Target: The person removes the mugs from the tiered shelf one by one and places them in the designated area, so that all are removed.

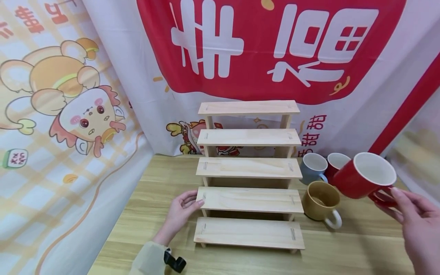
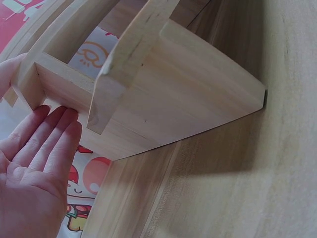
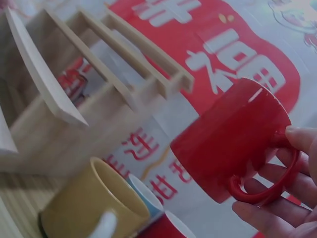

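My right hand (image 1: 417, 217) grips a red mug (image 1: 361, 177) by its handle, held in the air with its white inside facing up in the head view. The right wrist view shows the fingers curled through the handle, the thumb near the rim. A tiered wooden shelf (image 1: 249, 198) stands in the middle. At its left end, my left hand (image 1: 182, 212) holds a lower step, thumb on top and fingers beside and beneath the board. Beside the shelf's right side stand a mustard mug (image 1: 311, 208) with a white handle, a light blue mug (image 1: 307, 172) and another red mug (image 1: 331, 170).
The wooden table (image 1: 137, 229) carries the shelf and mugs. Behind hangs a white cloth with a red printed patch (image 1: 261, 49). A cloth with cartoon figures (image 1: 68, 91) borders the left side. The held mug is above and right of the standing mugs.
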Tool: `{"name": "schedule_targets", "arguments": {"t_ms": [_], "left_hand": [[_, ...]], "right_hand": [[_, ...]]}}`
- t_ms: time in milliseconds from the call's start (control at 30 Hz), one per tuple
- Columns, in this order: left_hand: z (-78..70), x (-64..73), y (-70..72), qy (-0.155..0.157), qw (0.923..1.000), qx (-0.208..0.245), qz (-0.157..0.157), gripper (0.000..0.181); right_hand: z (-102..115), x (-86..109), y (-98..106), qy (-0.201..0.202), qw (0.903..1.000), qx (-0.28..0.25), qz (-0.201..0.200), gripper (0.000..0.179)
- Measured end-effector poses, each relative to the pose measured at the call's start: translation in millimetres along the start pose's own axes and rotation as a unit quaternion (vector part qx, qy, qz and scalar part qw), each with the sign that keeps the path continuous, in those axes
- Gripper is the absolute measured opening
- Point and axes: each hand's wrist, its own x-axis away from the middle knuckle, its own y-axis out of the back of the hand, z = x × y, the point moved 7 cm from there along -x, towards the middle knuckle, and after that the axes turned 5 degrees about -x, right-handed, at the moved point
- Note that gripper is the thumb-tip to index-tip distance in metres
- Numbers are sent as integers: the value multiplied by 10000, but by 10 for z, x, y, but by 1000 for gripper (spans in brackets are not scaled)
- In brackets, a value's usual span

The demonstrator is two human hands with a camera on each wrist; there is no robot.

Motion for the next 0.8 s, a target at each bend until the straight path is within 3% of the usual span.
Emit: {"name": "schedule_targets", "arguments": {"t_ms": [133, 333, 600, 800], "left_hand": [[-7, 6, 3, 8, 10000, -4, -12, 51], [-20, 22, 4, 39, 10000, 7, 4, 49], [-27, 21, -3, 48, 10000, -11, -7, 48], [-34, 12, -10, -33, 10000, -24, 3, 47]], "right_hand": [[-26, -76, 177, 101, 9981, -562, -220, 8], [-185, -84, 437, -69, 9954, -743, -594, 6], [-524, -2, 709, -741, 9916, -129, -1048, 2], [-755, 44, 830, -1107, 9796, 632, -1556, 11]]}}
